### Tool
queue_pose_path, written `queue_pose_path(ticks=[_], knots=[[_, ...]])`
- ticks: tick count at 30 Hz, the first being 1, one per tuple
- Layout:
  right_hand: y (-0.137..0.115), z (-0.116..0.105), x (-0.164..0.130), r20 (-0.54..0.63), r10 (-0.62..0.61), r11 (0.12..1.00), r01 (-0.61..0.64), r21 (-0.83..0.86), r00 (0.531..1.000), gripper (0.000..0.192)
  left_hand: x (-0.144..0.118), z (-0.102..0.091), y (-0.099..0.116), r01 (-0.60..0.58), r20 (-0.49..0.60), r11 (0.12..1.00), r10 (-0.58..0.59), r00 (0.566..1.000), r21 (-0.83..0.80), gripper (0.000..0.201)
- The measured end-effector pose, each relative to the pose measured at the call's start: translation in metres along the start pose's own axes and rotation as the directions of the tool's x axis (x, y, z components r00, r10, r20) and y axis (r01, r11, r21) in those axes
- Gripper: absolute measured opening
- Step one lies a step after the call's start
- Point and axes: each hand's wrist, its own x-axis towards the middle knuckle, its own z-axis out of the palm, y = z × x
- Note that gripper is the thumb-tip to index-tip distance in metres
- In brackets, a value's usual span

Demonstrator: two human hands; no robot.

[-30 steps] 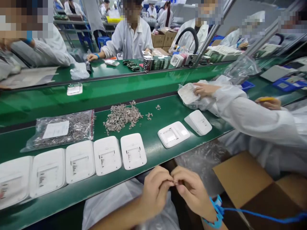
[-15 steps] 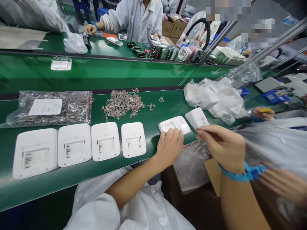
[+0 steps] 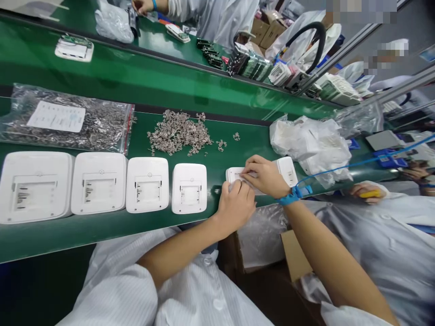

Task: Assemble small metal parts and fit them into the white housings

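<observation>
Both my hands are at a white plastic housing (image 3: 232,172) on the green bench. My left hand (image 3: 237,203) grips its near edge with curled fingers. My right hand (image 3: 267,175), with a blue wrist strap (image 3: 295,194), reaches over it with fingertips pinched at the recess. Whatever lies between those fingertips is too small to make out, and the hands cover most of the housing. Just right of them another white housing (image 3: 287,170) lies partly hidden. Beyond the hands is a loose heap of small metal clips (image 3: 180,132), with a few strays beside it.
Stacked white housings (image 3: 147,184) stand in a row to the left. Behind them lies a plastic bag of metal parts (image 3: 68,120). White plastic-wrapped pieces (image 3: 306,140) sit at right. A co-worker's hand (image 3: 369,192) holds something yellow. Below the bench edge is a cardboard box (image 3: 295,256).
My right hand has moved left from beside the second housing onto the one my left hand holds. The view has tilted and shifted. A blue cord now shows from the wrist strap.
</observation>
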Motion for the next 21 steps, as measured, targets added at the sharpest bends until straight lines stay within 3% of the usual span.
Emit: queue_pose_path(ticks=[4, 7, 10, 17, 21], knots=[[-0.001, 0.001, 0.008, 0.058, 0.087, 0.996, -0.086, -0.012, 0.995, 0.009, 0.000, 0.001, 0.000, -0.004, -0.002, 1.000, 0.004, 1.000, -0.014, 0.027], [0.000, -0.005, 0.020, 0.185, 0.161, 0.987, -0.160, -0.017, 0.969, 0.013, 0.000, 0.002, 0.000, 0.002, -0.005, 0.999, -0.002, 1.000, -0.032, 0.023], [-0.001, -0.012, 0.029, 0.308, 0.160, 0.987, -0.160, -0.023, 0.938, 0.013, 0.000, 0.002, -0.001, 0.020, -0.018, 0.999, -0.021, 1.000, -0.039, 0.021], [-0.006, -0.016, 0.028, 0.352, 0.159, 0.986, -0.129, -0.107, 0.922, 0.011, -0.002, 0.004, 0.002, 0.035, -0.028, 0.999, -0.035, 0.999, -0.008, 0.020], [-0.001, -0.012, 0.037, 0.367, 0.221, 0.973, -0.181, -0.142, 0.904, 0.018, -0.002, 0.007, 0.003, 0.020, -0.026, 1.000, -0.020, 0.999, -0.005, 0.020]])
